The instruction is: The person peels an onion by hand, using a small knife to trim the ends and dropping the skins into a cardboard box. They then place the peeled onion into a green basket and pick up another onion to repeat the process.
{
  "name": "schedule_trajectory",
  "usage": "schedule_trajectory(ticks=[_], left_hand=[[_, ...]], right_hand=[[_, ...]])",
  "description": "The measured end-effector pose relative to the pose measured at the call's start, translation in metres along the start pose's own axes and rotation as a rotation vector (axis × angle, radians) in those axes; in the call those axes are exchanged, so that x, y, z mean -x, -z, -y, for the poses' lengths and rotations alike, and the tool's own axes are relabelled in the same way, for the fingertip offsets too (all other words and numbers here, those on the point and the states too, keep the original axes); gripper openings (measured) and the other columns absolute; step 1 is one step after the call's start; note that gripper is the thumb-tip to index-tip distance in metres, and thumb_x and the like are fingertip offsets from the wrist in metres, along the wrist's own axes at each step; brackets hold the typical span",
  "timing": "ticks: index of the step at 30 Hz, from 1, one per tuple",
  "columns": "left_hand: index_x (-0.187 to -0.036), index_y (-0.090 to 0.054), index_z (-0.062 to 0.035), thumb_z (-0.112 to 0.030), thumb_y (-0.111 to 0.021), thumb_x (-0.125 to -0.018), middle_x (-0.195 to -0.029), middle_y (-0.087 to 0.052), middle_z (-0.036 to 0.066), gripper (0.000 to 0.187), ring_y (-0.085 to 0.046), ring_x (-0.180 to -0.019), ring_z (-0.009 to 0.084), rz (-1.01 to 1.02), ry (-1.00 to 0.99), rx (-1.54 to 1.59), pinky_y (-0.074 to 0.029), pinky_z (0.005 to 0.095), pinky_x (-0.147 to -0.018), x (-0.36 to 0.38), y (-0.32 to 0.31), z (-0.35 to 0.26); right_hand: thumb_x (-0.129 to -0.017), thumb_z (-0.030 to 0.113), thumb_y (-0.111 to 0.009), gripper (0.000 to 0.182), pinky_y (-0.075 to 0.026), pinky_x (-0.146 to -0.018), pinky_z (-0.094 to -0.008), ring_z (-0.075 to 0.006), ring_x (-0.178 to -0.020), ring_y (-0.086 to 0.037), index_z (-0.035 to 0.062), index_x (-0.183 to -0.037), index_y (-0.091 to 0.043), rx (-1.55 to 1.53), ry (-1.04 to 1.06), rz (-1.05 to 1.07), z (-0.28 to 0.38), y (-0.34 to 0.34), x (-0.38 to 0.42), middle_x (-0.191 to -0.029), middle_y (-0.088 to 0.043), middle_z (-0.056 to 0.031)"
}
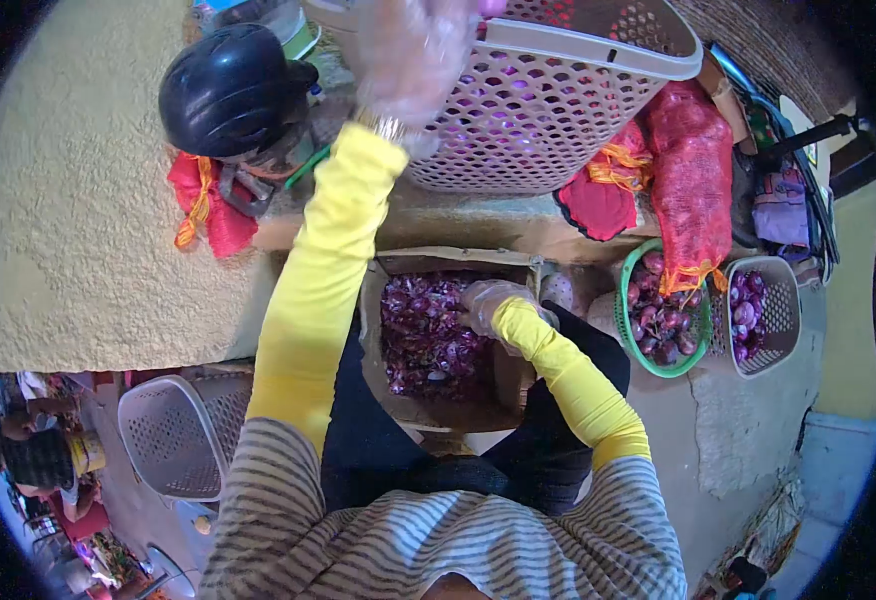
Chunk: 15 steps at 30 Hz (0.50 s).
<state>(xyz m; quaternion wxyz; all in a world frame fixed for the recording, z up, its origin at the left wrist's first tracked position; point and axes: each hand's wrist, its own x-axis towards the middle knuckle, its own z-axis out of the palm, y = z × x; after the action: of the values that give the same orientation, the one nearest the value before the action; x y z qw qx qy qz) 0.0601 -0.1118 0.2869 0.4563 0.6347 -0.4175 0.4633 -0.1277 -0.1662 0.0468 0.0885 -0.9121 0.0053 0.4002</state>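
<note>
My left hand [413,65], in a clear plastic glove below a yellow sleeve, reaches up to the rim of a large perforated basket [528,120]. Motion smears its fingers, and a pinkish onion [493,8] shows right beside them at the frame's top edge. Purple onions show through the basket's holes. My right hand [503,305], gloved too, is closed at the right side of a cardboard box [453,262] between my knees; what its curled fingers hold I cannot make out. Red-purple onion skins [433,345] fill the box.
To the right stand a green basket [670,370] of red onions and a pale basket [783,315] holding peeled ones. Red mesh sacks [693,170] lie on the ledge. A dark helmet [223,90] sits upper left, another pale basket [168,440] lower left. A person [43,455] is farther left.
</note>
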Motion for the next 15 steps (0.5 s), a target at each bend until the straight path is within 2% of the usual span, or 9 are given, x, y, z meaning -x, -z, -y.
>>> schedule_trajectory(ticks=[1, 2, 4, 6, 8, 10, 12, 14, 15], left_hand=[[-0.143, -0.045, 0.0015, -0.031, -0.062, -0.102, -0.128, -0.060, 0.021, 0.055, -0.059, -0.117, 0.0328, -0.013, 0.139, 0.344, -0.044, 0.0409, -0.103, 0.008, 0.007, -0.014], [-0.143, -0.045, 0.0015, -0.031, -0.062, -0.102, -0.128, -0.060, 0.021, 0.055, -0.059, -0.117, 0.0328, -0.013, 0.147, 0.351, -0.044, 0.0409, -0.103, 0.020, 0.018, -0.025], [-0.115, -0.062, -0.0008, -0.007, -0.060, -0.098, -0.105, -0.067, 0.008, 0.018, -0.064, -0.094, 0.0174, 0.043, 0.261, 0.610, -0.050, 0.0311, -0.080, 0.053, 0.043, -0.043], [-0.117, -0.062, 0.0009, -0.005, -0.053, -0.102, -0.113, -0.070, 0.013, 0.019, -0.066, -0.104, 0.0198, 0.114, 0.557, 0.823, -0.052, 0.0318, -0.089, 0.096, 0.055, -0.064], [-0.123, -0.061, 0.0019, -0.009, -0.054, -0.103, -0.121, -0.069, 0.013, 0.023, -0.064, -0.113, 0.0181, 0.458, 0.653, 0.787, -0.051, 0.0333, -0.097, 0.157, 0.069, -0.050], [-0.123, -0.062, 0.0012, -0.016, -0.060, -0.101, -0.120, -0.069, 0.014, 0.028, -0.067, -0.110, 0.0257, 0.684, 0.910, 0.757, -0.052, 0.0379, -0.096, 0.219, 0.077, -0.046], [-0.122, -0.064, -0.0008, -0.025, -0.067, -0.096, -0.114, -0.069, 0.018, 0.036, -0.066, -0.108, 0.0355, 1.142, 0.808, 0.292, -0.051, 0.0431, -0.095, 0.268, 0.087, -0.039], [-0.122, -0.064, -0.0032, -0.033, -0.070, -0.092, -0.110, -0.067, 0.021, 0.043, -0.063, -0.106, 0.0416, 1.484, 0.437, 0.335, -0.050, 0.0472, -0.093, 0.291, 0.098, -0.030], [-0.128, -0.062, -0.0045, -0.033, -0.068, -0.092, -0.111, -0.066, 0.021, 0.046, -0.063, -0.107, 0.0393, 1.615, 0.439, 0.334, -0.049, 0.0472, -0.093, 0.276, 0.094, -0.036]], right_hand=[[-0.096, 0.049, -0.060, 0.050, -0.049, -0.103, -0.0505, -0.0367, -0.125, -0.059, 0.0111, -0.127, -0.067, -0.018, 0.023, -0.039, -0.001, 0.002, 0.005, -0.134, -0.063, -0.0160], [-0.095, 0.049, -0.061, 0.050, -0.049, -0.104, -0.0503, -0.0369, -0.124, -0.060, 0.0101, -0.125, -0.068, -0.033, 0.047, -0.075, -0.001, 0.003, 0.010, -0.134, -0.063, -0.0160], [-0.093, 0.046, -0.065, 0.047, -0.051, -0.100, -0.0498, -0.0375, -0.120, -0.062, 0.0087, -0.122, -0.069, -0.046, -0.005, -0.055, -0.008, 0.012, 0.017, -0.130, -0.065, -0.0162], [-0.090, 0.044, -0.069, 0.046, -0.053, -0.093, -0.0494, -0.0395, -0.110, -0.065, 0.0083, -0.119, -0.071, -0.038, 0.065, -0.295, -0.033, 0.009, 0.020, -0.117, -0.070, -0.0174], [-0.088, 0.042, -0.071, 0.043, -0.054, -0.086, -0.0490, -0.0416, -0.100, -0.067, 0.0073, -0.114, -0.072, -0.221, 0.011, -0.432, -0.058, 0.034, 0.054, -0.105, -0.072, -0.0188], [-0.089, 0.035, -0.072, 0.037, -0.055, -0.082, -0.0456, -0.0390, -0.092, -0.070, 0.0049, -0.110, -0.072, -0.370, -0.018, -0.724, -0.107, 0.023, 0.060, -0.097, -0.072, -0.0216], [-0.090, 0.027, -0.072, 0.033, -0.054, -0.081, -0.0419, -0.0342, -0.087, -0.070, 0.0016, -0.110, -0.071, -0.447, -0.134, -0.837, -0.157, 0.002, 0.057, -0.095, -0.071, -0.0228], [-0.090, 0.023, -0.071, 0.035, -0.054, -0.080, -0.0400, -0.0287, -0.086, -0.070, -0.0003, -0.116, -0.068, -0.372, -0.200, -0.745, -0.216, -0.023, 0.047, -0.096, -0.072, -0.0202], [-0.091, 0.023, -0.071, 0.037, -0.054, -0.079, -0.0406, -0.0284, -0.087, -0.069, -0.0003, -0.119, -0.066, -0.434, -0.172, -0.749, -0.256, -0.049, 0.033, -0.099, -0.072, -0.0183]])
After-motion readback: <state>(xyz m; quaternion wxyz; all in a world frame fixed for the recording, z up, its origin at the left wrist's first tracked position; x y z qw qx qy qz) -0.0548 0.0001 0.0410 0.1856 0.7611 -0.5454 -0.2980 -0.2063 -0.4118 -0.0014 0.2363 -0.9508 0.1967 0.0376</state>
